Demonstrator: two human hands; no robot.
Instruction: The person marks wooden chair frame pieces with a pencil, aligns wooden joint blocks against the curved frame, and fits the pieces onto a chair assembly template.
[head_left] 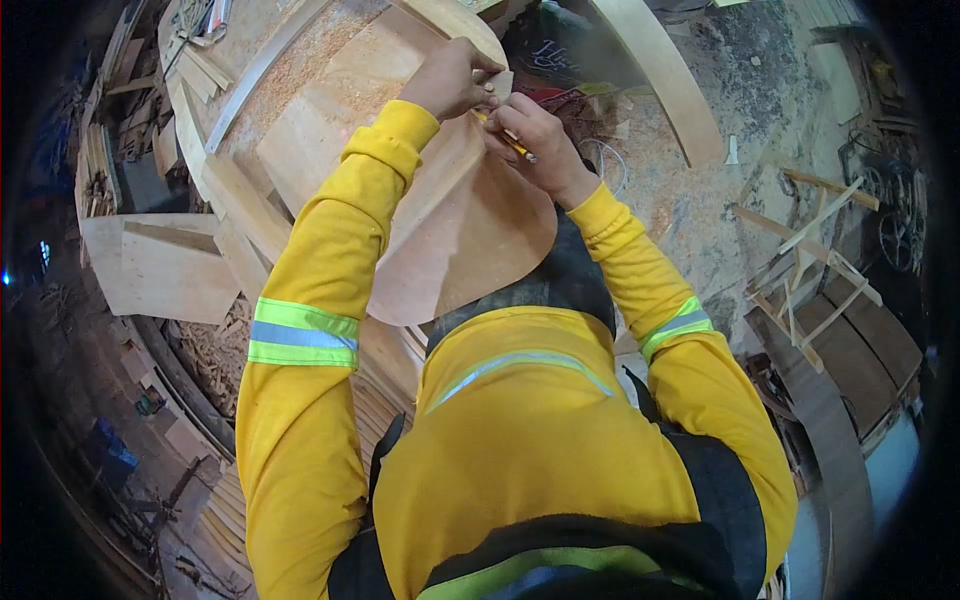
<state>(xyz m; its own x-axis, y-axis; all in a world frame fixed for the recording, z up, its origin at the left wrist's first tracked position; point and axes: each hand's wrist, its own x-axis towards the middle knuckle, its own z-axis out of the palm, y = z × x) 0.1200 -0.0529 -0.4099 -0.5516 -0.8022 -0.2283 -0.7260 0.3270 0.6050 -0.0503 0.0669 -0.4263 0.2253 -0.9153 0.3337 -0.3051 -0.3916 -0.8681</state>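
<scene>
Left hand (448,82) and right hand (543,142) close together, fingers bent inward
The left arm (310,280) reaches forward, its hand slightly farther ahead; the right arm (645,280) slants inward, thumb and fingers pinched

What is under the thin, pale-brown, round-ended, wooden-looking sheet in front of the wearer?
Dark trouser fabric shows along its curved edge and passes beneath. The sheet covers whatever else lies below, so that cannot be seen.
</scene>
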